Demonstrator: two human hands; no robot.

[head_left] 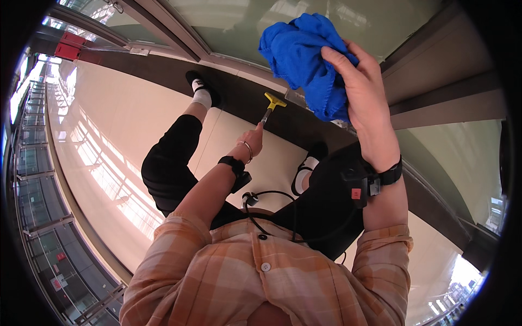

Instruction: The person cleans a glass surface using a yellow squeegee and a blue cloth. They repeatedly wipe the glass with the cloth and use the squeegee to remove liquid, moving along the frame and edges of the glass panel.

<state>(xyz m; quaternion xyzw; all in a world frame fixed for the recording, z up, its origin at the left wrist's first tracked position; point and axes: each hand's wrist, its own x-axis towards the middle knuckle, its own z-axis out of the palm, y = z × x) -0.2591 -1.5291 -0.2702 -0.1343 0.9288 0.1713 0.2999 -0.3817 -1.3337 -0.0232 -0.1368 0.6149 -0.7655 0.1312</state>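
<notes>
My right hand point(365, 93) is raised at the upper right, gripping a crumpled blue cloth point(306, 61) in front of the glass panel point(228, 28). Lower down, near the middle, my left hand point(251, 142) is closed on the handle of a scraper point(275, 101) with a yellow T-shaped head. The scraper's head is over the dark floor strip along the base of the glass. Folds of the cloth hide part of the panel's lower frame behind it.
Metal frames point(183, 36) edge the glass. My feet, in dark sandals, stand apart on the pale tiled floor point(122, 102). A black cable point(277, 191) loops at my waist. A railing point(36, 155) runs along the far left, and a red object point(70, 45) is at the upper left.
</notes>
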